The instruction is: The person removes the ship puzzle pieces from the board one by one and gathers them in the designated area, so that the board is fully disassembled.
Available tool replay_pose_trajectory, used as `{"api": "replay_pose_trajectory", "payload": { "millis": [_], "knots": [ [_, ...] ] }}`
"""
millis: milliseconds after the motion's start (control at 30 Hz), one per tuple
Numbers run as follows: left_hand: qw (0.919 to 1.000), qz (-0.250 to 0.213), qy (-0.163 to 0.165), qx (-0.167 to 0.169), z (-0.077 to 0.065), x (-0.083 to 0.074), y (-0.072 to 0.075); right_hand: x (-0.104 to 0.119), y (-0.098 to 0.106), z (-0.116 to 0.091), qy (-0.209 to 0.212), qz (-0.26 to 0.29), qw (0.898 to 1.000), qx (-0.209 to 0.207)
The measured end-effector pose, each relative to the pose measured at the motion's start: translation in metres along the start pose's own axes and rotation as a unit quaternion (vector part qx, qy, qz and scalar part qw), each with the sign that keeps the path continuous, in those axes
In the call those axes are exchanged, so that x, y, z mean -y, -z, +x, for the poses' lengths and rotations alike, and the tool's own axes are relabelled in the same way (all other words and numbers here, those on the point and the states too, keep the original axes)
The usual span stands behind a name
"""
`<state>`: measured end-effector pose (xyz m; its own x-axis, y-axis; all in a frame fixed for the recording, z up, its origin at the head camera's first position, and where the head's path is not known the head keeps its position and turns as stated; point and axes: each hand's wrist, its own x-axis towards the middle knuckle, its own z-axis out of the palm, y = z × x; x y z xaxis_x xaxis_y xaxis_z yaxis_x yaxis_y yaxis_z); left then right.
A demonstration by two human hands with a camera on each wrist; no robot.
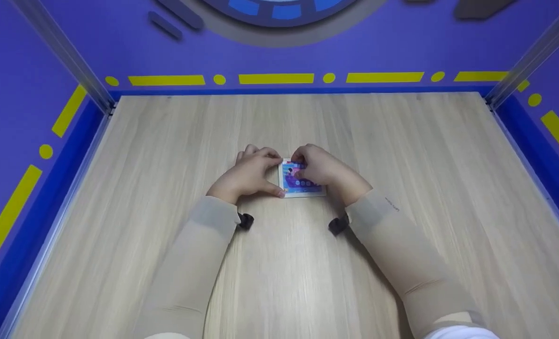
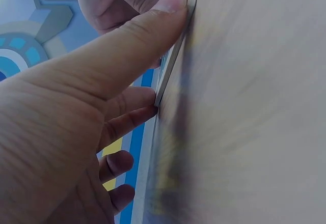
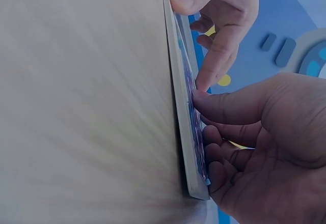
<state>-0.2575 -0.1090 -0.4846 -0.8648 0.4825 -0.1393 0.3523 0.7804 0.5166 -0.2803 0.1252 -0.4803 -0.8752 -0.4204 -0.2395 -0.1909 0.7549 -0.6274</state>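
Observation:
A small square picture board (image 1: 303, 193) with a pale frame and a pink, purple and blue picture lies on the wooden table. My left hand (image 1: 249, 174) grips its left side, thumb at the near corner and index finger at the far one. In the left wrist view the board's thin edge (image 2: 175, 56) shows between thumb and fingertips. Over the picture's right part bends my right hand (image 1: 324, 167). Its thumb (image 3: 224, 106) and curled fingers touch the printed face in the right wrist view; I cannot tell whether they pinch a loose piece.
The wooden table (image 1: 279, 268) spreads out around the board. Purple panels with yellow marks (image 1: 166, 80) stand along the back and both sides. A black wrist-strap piece (image 1: 245, 221) hangs under the left sleeve, another (image 1: 339, 225) under the right.

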Motion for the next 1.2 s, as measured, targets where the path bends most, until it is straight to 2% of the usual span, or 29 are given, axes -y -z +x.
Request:
{"api": "replay_pose_trajectory", "payload": {
  "millis": [200,333,633,1200],
  "knots": [
    [1.0000,0.003,-0.006,0.000,0.0014,0.0017,-0.0010,-0.0024,0.0002,0.0006,0.007,0.002,1.000,-0.005],
    [1.0000,0.000,-0.006,-0.001,0.0020,0.0026,-0.0027,-0.0016,0.0009,-0.0020,0.007,-0.019,1.000,-0.005],
    [0.9999,-0.012,-0.002,0.002,0.0017,0.0017,-0.0025,-0.0002,0.0069,-0.0064,0.027,-0.037,0.999,0.023],
    [1.0000,-0.004,-0.009,0.001,0.0019,0.0031,-0.0015,-0.0001,0.0085,-0.0016,0.014,-0.033,0.999,0.037]
  ]
}}
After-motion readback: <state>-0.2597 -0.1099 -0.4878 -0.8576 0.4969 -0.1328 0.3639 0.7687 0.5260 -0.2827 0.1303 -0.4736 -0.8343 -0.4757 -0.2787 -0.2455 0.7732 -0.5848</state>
